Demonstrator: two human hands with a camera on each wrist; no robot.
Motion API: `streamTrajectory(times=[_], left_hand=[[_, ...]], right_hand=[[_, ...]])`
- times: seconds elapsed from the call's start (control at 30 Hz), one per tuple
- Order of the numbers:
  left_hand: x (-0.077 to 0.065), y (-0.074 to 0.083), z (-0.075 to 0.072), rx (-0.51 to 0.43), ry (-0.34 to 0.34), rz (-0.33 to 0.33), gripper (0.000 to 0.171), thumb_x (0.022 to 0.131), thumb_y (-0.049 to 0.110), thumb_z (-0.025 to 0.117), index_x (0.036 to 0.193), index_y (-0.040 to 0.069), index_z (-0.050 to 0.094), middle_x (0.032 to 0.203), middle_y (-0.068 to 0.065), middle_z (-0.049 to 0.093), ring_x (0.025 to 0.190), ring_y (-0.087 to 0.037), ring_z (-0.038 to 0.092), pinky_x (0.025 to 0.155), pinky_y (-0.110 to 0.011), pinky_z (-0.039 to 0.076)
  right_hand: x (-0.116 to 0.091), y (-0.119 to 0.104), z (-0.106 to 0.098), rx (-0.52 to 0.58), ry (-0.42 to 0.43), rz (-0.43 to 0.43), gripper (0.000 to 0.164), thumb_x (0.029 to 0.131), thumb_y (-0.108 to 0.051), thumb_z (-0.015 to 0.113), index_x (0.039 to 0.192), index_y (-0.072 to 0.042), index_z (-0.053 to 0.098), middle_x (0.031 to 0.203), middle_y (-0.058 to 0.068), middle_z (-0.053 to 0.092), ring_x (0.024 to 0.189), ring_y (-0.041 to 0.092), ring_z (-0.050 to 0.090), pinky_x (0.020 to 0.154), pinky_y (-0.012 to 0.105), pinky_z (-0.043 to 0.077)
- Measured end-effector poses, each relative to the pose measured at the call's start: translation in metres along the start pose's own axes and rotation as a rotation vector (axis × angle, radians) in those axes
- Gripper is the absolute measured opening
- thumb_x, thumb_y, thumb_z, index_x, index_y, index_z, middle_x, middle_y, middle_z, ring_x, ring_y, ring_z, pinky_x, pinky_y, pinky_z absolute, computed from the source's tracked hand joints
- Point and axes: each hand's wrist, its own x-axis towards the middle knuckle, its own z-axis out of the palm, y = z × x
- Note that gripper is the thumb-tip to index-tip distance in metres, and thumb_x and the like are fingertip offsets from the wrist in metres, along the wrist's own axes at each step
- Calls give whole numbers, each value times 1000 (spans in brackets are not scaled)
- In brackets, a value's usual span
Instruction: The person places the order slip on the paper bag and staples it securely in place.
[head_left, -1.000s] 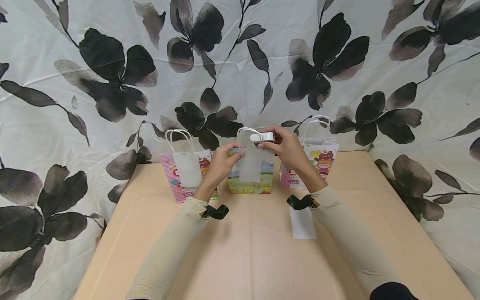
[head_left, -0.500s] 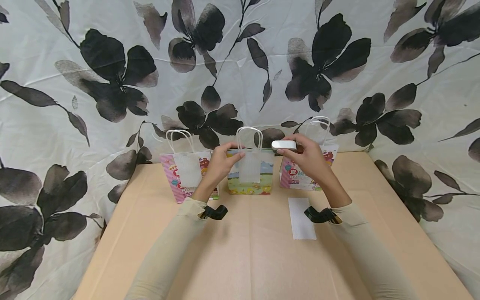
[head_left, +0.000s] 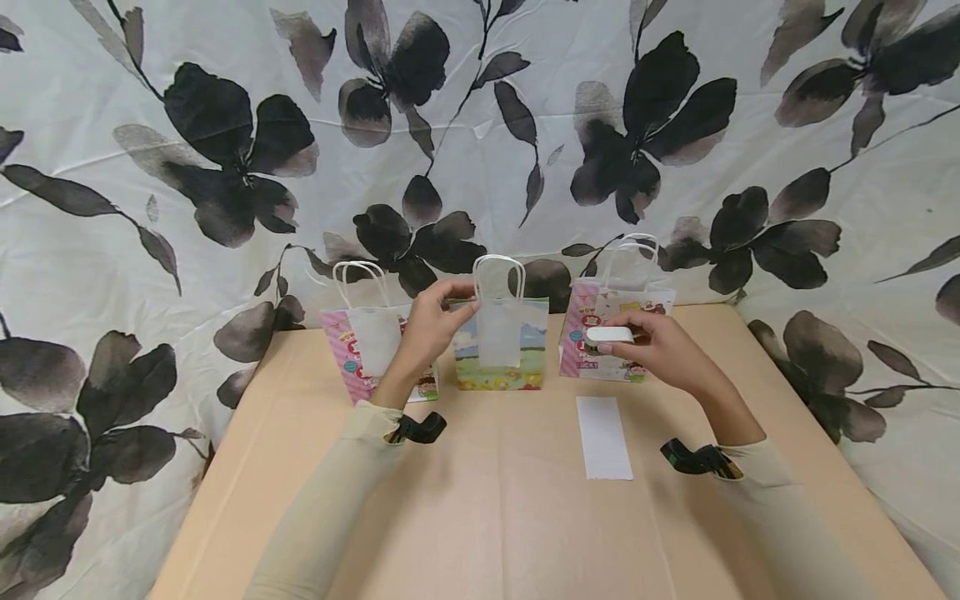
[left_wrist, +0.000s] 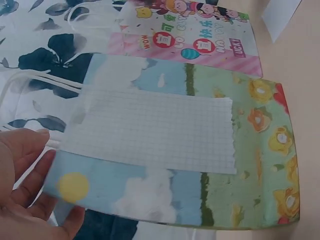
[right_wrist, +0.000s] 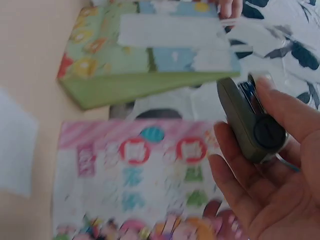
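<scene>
In the head view my left hand point(head_left: 433, 323) is at the upper left edge of the middle paper gift bag point(head_left: 534, 342), fingers apart and loose. The left wrist view shows its fingertips right at the bag's top corner, beside the white handle. A strip of grid paper point(left_wrist: 155, 132) lies flat against the bag's front, its upper end at the top edge. My right hand point(head_left: 667, 350) holds a small stapler point(head_left: 609, 334), white on top, in front of the right pink-striped bag point(head_left: 573, 350). The right wrist view shows the stapler's dark green body point(right_wrist: 245, 122) between thumb and fingers.
A pink-striped bag point(head_left: 348, 367) with a paper strip point(head_left: 375, 337) on its front stands at the left. A loose white paper strip point(head_left: 604, 437) lies on the tan table point(head_left: 510, 500). Floral fabric point(head_left: 480, 150) hangs behind the bags.
My right hand has drawn the stapler from the middle bag's top edge, to the right and down. My left hand has loosened its pinch on the bag and shifted slightly left.
</scene>
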Motion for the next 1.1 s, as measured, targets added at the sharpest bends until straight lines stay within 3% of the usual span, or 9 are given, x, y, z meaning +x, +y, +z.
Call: streamTrajectory(times=[0.17, 0.5, 0.67, 0.77, 0.93, 1.1], left_hand=[[-4, 5, -6, 8, 16, 64, 28, 95, 10, 72, 123, 7, 70, 125, -6, 65, 119, -24, 60, 103, -54, 45], [-15, 16, -18, 40, 37, 120, 36, 93, 8, 74, 128, 6, 68, 126, -7, 63, 119, -22, 59, 104, -46, 49], [-26, 17, -23, 41, 75, 146, 29, 93, 11, 75, 122, 9, 70, 118, -6, 63, 109, -21, 63, 97, -47, 53], [-33, 17, -23, 34, 77, 160, 24, 94, 12, 74, 117, 6, 71, 112, -5, 65, 104, -19, 65, 91, -41, 55], [-45, 12, -17, 25, 13, 164, 18, 94, 10, 73, 111, 4, 73, 104, -2, 68, 95, -15, 65, 85, -30, 55], [-57, 5, -4, -5, -112, 117, 15, 94, 14, 75, 108, 8, 74, 102, 0, 70, 91, -15, 66, 83, -33, 57]], right_hand=[[-13, 28, -8, -9, -45, 40, 33, 95, -25, 73, 122, -6, 68, 116, 14, 63, 99, 28, 59, 77, 22, 53], [-35, 68, -15, -13, -90, 69, 35, 95, -24, 73, 127, -8, 69, 131, 17, 65, 109, 16, 60, 82, 19, 53], [-46, 85, -21, -72, -136, 94, 30, 92, -26, 76, 117, -10, 72, 117, 10, 70, 102, 14, 60, 84, 19, 51], [-52, 97, -25, -108, -165, 108, 27, 91, -25, 77, 113, -10, 72, 109, 5, 70, 99, 15, 61, 87, 22, 51], [-63, 115, -31, -144, -187, 123, 27, 91, -20, 78, 113, -8, 71, 108, 4, 70, 96, 10, 60, 85, 22, 51], [-72, 129, -35, -126, -221, 162, 31, 88, -15, 79, 114, -3, 69, 109, 8, 69, 94, 11, 61, 80, 20, 52]])
